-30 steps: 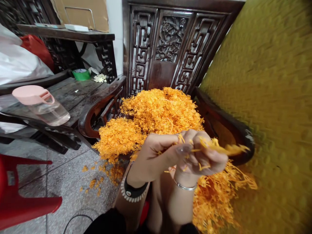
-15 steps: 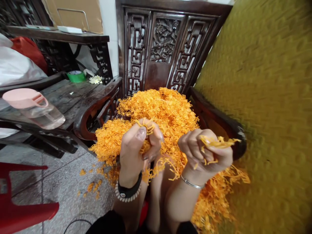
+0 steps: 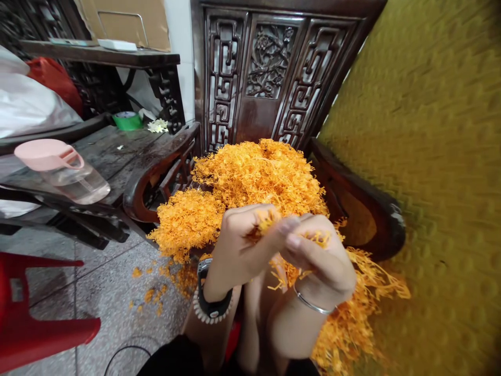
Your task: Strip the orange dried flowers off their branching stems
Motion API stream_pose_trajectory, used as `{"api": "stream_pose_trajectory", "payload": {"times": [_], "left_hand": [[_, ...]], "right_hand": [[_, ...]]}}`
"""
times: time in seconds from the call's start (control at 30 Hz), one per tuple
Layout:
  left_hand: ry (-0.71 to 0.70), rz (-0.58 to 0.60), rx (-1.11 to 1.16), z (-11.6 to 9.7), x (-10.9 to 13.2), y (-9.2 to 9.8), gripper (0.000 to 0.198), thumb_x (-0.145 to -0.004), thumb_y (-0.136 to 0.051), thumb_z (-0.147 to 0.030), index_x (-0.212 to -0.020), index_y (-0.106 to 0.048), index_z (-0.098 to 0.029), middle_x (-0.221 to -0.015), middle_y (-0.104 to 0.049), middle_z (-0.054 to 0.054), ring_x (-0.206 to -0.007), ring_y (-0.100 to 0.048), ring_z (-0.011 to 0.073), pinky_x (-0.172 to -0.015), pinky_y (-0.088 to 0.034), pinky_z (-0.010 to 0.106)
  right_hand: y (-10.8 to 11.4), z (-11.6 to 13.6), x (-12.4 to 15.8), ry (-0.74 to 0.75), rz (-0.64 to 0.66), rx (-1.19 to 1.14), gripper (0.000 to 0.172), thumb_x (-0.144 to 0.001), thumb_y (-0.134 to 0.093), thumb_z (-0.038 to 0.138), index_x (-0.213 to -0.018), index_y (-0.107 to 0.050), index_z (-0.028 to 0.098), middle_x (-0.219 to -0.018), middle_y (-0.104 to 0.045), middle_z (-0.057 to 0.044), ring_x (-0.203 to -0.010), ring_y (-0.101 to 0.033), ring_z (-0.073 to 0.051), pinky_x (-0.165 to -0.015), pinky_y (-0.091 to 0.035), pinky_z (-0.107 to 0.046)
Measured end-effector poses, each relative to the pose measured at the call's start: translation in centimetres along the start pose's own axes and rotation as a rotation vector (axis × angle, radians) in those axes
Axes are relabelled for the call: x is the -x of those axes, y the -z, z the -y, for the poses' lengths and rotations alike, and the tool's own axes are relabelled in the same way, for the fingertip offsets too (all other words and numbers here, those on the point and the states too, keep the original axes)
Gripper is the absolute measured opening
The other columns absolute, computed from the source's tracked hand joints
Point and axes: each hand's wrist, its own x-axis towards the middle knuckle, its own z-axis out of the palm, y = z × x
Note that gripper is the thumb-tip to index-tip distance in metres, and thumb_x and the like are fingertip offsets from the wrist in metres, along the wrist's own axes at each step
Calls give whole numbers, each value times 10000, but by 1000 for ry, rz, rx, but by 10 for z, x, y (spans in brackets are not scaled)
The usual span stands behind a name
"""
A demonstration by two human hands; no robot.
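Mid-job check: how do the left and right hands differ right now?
The left hand wears a black watch and a pale bead bracelet; the right hand wears only a thin silver bangle. The left hand sits slightly higher, the right hand lower. Both pinch orange strands where their fingers meet.

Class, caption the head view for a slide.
Left hand and right hand pinch orange sprigs above a pile on a carved chair.

Two hands (image 3: pixel 245 245) (image 3: pixel 319 258), one heap (image 3: pixel 254 177) (orange)
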Motion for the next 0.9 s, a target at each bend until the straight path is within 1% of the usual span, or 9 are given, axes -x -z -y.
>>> {"api": "stream_pose_trajectory", "payload": {"times": [0.07, 0.2, 0.3, 0.37, 0.43, 0.57, 0.67, 0.77, 0.9], "left_hand": [[59, -102, 125, 1, 1, -8, 465, -910, -467, -321, -518, -272, -163, -496, -259, -49, -461, -251, 60, -448, -216, 236], [229, -212, 390, 5, -1, -17, 515, -888, -473, -420, -505, -234, -172, -482, -224, -51, -435, -212, 63, -392, -201, 219], [270, -309, 616, 6, -10, -5, 506, -902, -425, -421, -507, -219, -181, -460, -180, -60, -390, -159, 61, -331, -176, 190], [235, -374, 741, 4, -16, 8, 469, -933, -357, -360, -526, -205, -182, -457, -144, -66, -375, -107, 61, -310, -170, 160], [157, -394, 811, 0, -19, 19, 455, -943, -329, -323, -529, -210, -177, -456, -136, -66, -370, -96, 58, -311, -194, 132], [87, -301, 790, -11, -16, 20, 449, -929, -382, -355, -522, -335, -171, -452, -204, -63, -362, -186, 47, -337, -286, 120], [107, -277, 715, -17, -9, 15, 261, -895, -471, -350, -696, -508, -183, -455, -235, -82, -360, -204, 49, -348, -324, 125], [109, -239, 612, -17, -5, 13, 138, -872, -524, -336, -833, -543, -205, -463, -259, -94, -351, -221, 45, -357, -343, 139], [48, -129, 435, -8, -2, 12, 420, -905, -425, -462, -596, -446, -178, -451, -278, -72, -343, -274, 43, -351, -301, 165]], "right_hand": [[-4, -4, -5, 53, 92, -122, 418, -818, -520, 249, -450, -339, 171, -395, -290, 61, -366, -228, -29, -356, -139, -206], [-20, -16, -21, 264, 101, -497, 407, -779, -492, 188, -428, -287, 175, -361, -275, 72, -320, -212, -13, -325, -123, -177], [-30, -20, -30, 426, 166, -773, 408, -805, -463, 203, -450, -264, 186, -372, -292, 78, -297, -241, -13, -313, -182, -159], [-33, -18, -34, 551, 231, -930, 424, -857, -405, 246, -467, -246, 193, -375, -292, 79, -283, -269, -20, -308, -230, -160], [-33, -13, -38, 585, 197, -890, 457, -898, -362, 316, -473, -246, 194, -377, -272, 72, -289, -270, -31, -295, -216, -168], [-35, -1, -41, 326, -94, -567, 539, -818, -405, 630, -518, -301, 195, -468, -263, 58, -354, -233, -42, -284, -154, -186], [-39, 3, -40, 207, -282, -457, 594, -747, -309, 773, -594, -365, 202, -555, -323, 38, -392, -269, -55, -301, -165, -202], [-40, 2, -37, 212, -392, -387, 550, -820, -238, 695, -660, -416, 200, -635, -389, 6, -451, -343, -77, -359, -235, -220], [-40, -1, -32, 244, -435, -313, 353, -873, -310, 451, -713, -484, 189, -719, -439, -17, -545, -391, -96, -479, -331, -245]]}}
